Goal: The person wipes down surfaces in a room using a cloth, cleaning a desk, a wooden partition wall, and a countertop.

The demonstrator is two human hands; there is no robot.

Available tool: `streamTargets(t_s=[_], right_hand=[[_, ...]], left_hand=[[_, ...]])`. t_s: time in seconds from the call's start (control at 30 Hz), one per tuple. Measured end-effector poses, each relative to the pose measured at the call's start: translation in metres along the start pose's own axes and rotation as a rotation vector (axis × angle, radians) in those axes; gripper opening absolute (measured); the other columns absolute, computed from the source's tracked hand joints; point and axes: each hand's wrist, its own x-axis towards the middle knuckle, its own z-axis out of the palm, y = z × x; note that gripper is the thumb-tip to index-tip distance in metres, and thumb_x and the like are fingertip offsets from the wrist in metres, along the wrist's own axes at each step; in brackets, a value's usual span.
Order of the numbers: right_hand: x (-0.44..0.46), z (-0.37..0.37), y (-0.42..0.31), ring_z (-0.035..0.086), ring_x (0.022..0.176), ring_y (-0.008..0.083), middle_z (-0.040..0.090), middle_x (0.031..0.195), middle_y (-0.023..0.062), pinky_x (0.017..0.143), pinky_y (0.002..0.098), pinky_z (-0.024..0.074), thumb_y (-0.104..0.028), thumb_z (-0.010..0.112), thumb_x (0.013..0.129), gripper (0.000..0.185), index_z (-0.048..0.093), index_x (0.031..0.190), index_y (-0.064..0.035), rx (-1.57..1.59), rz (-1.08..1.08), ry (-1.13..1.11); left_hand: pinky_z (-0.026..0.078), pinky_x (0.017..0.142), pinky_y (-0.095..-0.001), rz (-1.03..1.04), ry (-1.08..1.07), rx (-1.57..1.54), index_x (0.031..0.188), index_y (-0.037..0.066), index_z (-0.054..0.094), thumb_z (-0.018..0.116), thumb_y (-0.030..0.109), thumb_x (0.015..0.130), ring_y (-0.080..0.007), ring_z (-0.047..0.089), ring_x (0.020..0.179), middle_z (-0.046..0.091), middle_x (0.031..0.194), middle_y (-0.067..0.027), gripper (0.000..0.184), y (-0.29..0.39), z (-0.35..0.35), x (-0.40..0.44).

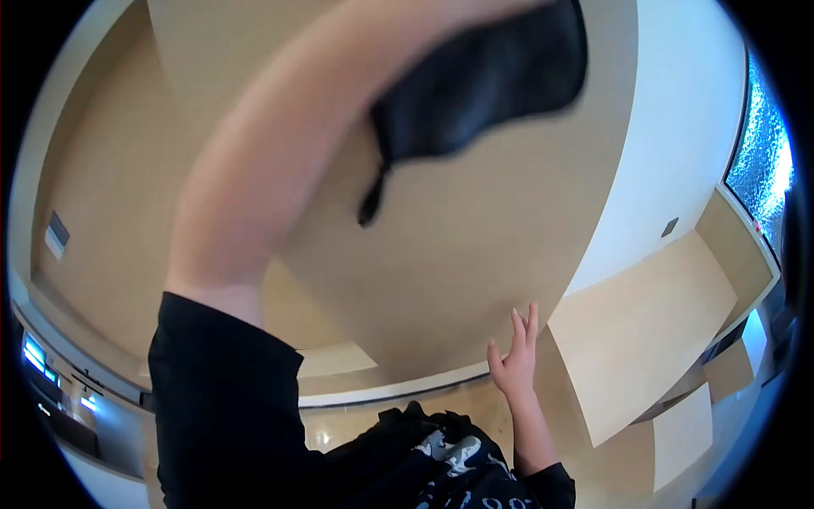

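Note:
A black pouch point(487, 81) with a short wrist strap hangs at the top of the head view, large and a little blurred. My left forearm, bare below a black sleeve, rises from the lower left and passes beside the pouch. The left hand itself lies beyond the top edge, so its grip is hidden. Lower down, right of centre, my right hand point(515, 360) is raised with its fingers stretched apart and nothing in it. The pouch is well above this hand, not touching it.
A broad beige surface point(458, 246) fills the middle behind the arm. To the right are a white wall point(670, 127), a window point(763, 161) and pale panels point(644, 331). A small plate point(57, 235) is at the far left. Shiny floor point(343, 428) shows low down.

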Motion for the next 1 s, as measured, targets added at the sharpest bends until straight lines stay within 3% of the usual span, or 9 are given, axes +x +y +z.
streamTargets(t_s=[0.23,0.37,0.47,0.53,0.57,0.6,0.77,0.87,1.0], right_hand=[[-0.004,-0.005,-0.011,0.048,0.132,0.0454,0.029,0.158,0.0270,0.108,0.0496,0.0431,-0.007,0.066,0.085,0.058,0.047,0.139,0.0025,0.007,-0.034,0.036],[-0.026,-0.006,0.012,0.049,0.130,0.0446,0.031,0.157,0.0257,0.108,0.0499,0.0428,-0.006,0.066,0.085,0.053,0.050,0.135,0.0026,0.045,0.034,0.075],[-0.036,-0.005,0.023,0.050,0.128,0.0434,0.033,0.156,0.0254,0.105,0.0501,0.0434,-0.005,0.065,0.084,0.049,0.053,0.131,0.0028,0.025,0.076,0.074],[-0.043,-0.007,0.025,0.051,0.127,0.0427,0.034,0.155,0.0252,0.104,0.0500,0.0438,-0.005,0.065,0.084,0.047,0.054,0.129,0.0028,0.012,0.089,0.059],[-0.042,-0.007,0.026,0.051,0.127,0.0424,0.034,0.155,0.0250,0.104,0.0499,0.0439,-0.005,0.065,0.084,0.046,0.054,0.129,0.0028,0.006,0.084,0.055],[-0.040,-0.007,0.027,0.051,0.126,0.0421,0.035,0.154,0.0248,0.103,0.0498,0.0440,-0.004,0.065,0.084,0.045,0.055,0.128,0.0028,0.003,0.077,0.052],[-0.037,-0.004,0.033,0.053,0.123,0.0416,0.038,0.152,0.0253,0.102,0.0489,0.0456,-0.005,0.065,0.084,0.044,0.056,0.126,0.0027,0.016,0.108,0.072],[-0.042,0.003,0.039,0.055,0.121,0.0413,0.040,0.150,0.0257,0.100,0.0481,0.0469,-0.006,0.065,0.084,0.042,0.058,0.125,0.0017,0.025,0.132,0.046],[-0.051,0.009,0.037,0.056,0.119,0.0406,0.042,0.148,0.0250,0.098,0.0475,0.0480,-0.007,0.067,0.083,0.041,0.059,0.123,0.0005,0.032,0.115,-0.018]], left_hand=[[0.032,0.119,-0.0456,0.614,-0.498,-0.489,0.155,0.022,0.042,0.063,0.052,0.088,-0.0275,0.043,0.140,0.048,0.152,-0.0057,0.077,0.126,-0.003,-0.186],[0.043,0.110,-0.0437,0.217,-0.783,-0.691,0.154,0.026,0.043,0.064,0.053,0.088,-0.0316,0.048,0.137,0.052,0.150,-0.0062,0.074,0.062,-0.029,-0.170],[0.051,0.098,-0.0447,0.028,-0.223,-0.309,0.146,0.022,0.053,0.064,0.060,0.084,-0.0320,0.057,0.128,0.056,0.144,-0.0111,0.073,-0.013,-0.037,-0.107],[0.045,0.106,-0.0484,-0.392,-0.764,0.128,0.150,0.017,0.048,0.061,0.066,0.085,-0.0368,0.052,0.131,0.049,0.150,-0.0178,0.082,-0.082,-0.039,-0.048],[0.022,0.121,-0.0554,-0.207,-0.161,0.109,0.157,0.011,0.035,0.046,0.062,0.097,-0.0384,0.025,0.152,0.030,0.163,-0.0198,0.079,-0.111,-0.033,-0.054],[0.022,0.121,-0.0563,-0.176,0.002,0.253,0.158,0.014,0.033,0.046,0.064,0.096,-0.0383,0.024,0.152,0.029,0.164,-0.0179,0.081,-0.146,-0.022,-0.046],[0.024,0.118,-0.0576,-0.122,0.139,0.293,0.156,0.012,0.037,0.056,0.055,0.094,-0.0413,0.030,0.148,0.035,0.160,-0.0184,0.078,-0.180,-0.009,-0.096],[0.039,0.103,-0.0606,-0.011,-0.009,0.186,0.148,0.021,0.050,0.062,0.068,0.081,-0.0428,0.050,0.128,0.050,0.144,-0.0180,0.082,-0.112,-0.024,-0.163],[0.027,0.101,-0.0796,0.043,-0.560,-0.033,0.152,0.022,0.046,0.067,0.069,0.074,-0.0548,0.044,0.126,0.053,0.132,-0.0211,0.095,0.009,-0.055,-0.257]])
